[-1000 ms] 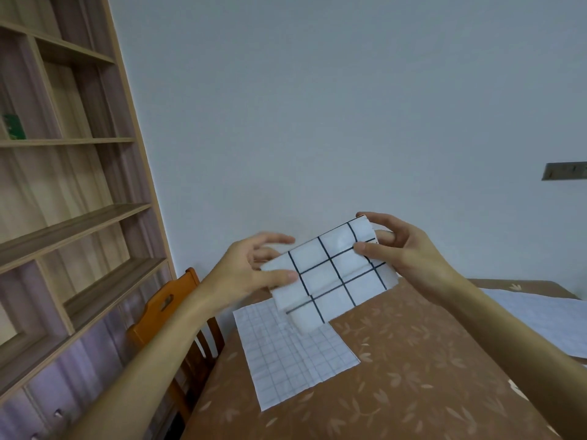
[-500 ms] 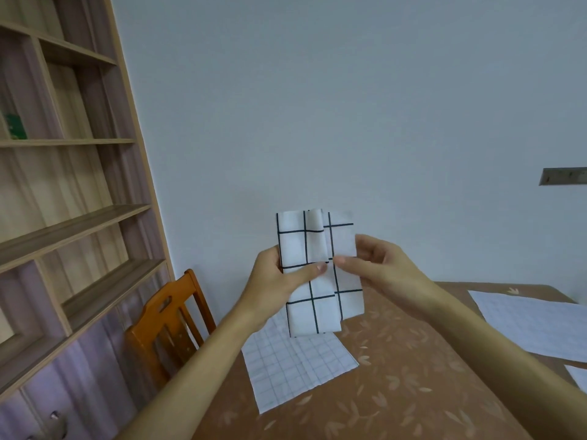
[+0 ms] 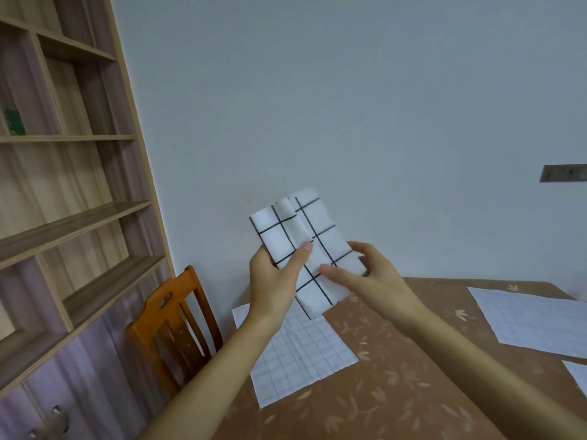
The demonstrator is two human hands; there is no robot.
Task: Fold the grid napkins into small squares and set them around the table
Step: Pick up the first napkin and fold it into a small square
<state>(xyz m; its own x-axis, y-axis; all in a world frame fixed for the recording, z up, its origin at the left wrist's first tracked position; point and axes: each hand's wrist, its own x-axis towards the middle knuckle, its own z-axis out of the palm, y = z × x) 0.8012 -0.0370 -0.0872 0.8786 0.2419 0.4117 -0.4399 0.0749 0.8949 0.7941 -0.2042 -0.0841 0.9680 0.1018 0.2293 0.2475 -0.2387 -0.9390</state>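
A white napkin with a bold black grid (image 3: pixel 303 246) is held in the air above the table's far left corner, folded into an upright oblong that leans a little to the left. My left hand (image 3: pixel 274 281) grips its left edge, thumb pressed on the front. My right hand (image 3: pixel 365 274) pinches its lower right side with thumb in front and fingers behind. A fold ridge runs down the napkin's middle.
A brown leaf-patterned table (image 3: pixel 397 385) lies below. A fine-grid white sheet (image 3: pixel 301 354) lies flat at its left edge, another (image 3: pixel 536 322) at the far right. An orange wooden chair (image 3: pixel 171 325) stands left of the table, beside wooden shelves (image 3: pixel 70 217).
The napkin turned from a wide, tilted oblong into an upright one. Both hands came closer together, and the napkin now leans slightly left with my right hand lower on it.
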